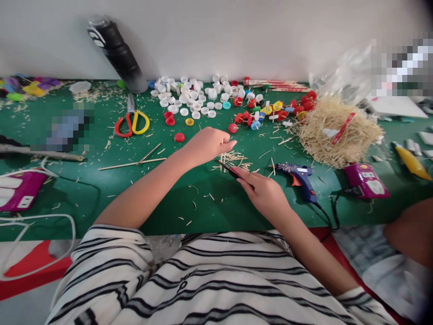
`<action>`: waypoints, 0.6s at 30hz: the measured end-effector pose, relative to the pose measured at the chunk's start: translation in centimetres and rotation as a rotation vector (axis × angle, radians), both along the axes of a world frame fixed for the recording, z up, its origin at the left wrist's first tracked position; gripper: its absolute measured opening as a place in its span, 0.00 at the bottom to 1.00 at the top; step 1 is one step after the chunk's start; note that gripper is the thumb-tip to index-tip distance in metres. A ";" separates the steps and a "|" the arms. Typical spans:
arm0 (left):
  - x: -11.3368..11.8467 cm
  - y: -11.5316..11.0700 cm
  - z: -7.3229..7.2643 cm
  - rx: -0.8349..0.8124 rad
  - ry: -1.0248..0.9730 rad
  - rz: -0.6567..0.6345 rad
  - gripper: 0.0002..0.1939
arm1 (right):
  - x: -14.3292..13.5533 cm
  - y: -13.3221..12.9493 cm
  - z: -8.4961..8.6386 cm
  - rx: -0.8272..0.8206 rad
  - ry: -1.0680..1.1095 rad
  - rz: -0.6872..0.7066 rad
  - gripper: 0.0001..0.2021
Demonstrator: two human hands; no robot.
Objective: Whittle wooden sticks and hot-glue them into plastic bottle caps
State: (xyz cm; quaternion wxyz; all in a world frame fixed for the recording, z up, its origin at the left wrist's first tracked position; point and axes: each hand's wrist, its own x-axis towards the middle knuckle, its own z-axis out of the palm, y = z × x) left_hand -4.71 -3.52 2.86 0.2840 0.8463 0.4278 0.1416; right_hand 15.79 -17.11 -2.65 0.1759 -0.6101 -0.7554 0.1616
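Note:
My left hand (209, 143) is closed, its fingers curled downward over the green table (169, 180); whatever they hold, if anything, is hidden. Held in my right hand (265, 192) is a thin dark tool (227, 169), pointing up and left; whether it is tweezers or a knife I cannot tell. Its tip is beside a small heap of pale wood slivers (237, 159), just below my left hand. A red bottle cap (179, 137) lies near my left wrist. A blue glue gun (301, 178) lies on its side right of my right hand.
Behind my hands spread many white bottle caps (184, 97) and colored cap wheels on sticks (264, 110). A straw-like heap (338, 131) is at right, near a purple power strip (367, 180). Scissors (131, 119) and a black bottle (122, 58) are at left. Another person's arm (411, 230) shows lower right.

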 end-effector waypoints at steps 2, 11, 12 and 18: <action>0.0 -0.1 0.0 -0.003 0.000 -0.008 0.26 | 0.1 -0.3 -0.2 -0.006 0.029 0.010 0.22; 0.2 -0.2 -0.1 0.019 -0.013 -0.003 0.26 | 0.8 -1.9 -1.1 -0.018 0.084 -0.019 0.22; 0.2 -0.3 -0.1 0.025 -0.007 -0.008 0.26 | 0.8 -1.9 -1.0 -0.020 0.074 -0.021 0.22; 0.7 -0.5 0.1 0.051 0.019 -0.009 0.26 | -0.1 -0.8 0.0 -0.014 -0.022 -0.027 0.21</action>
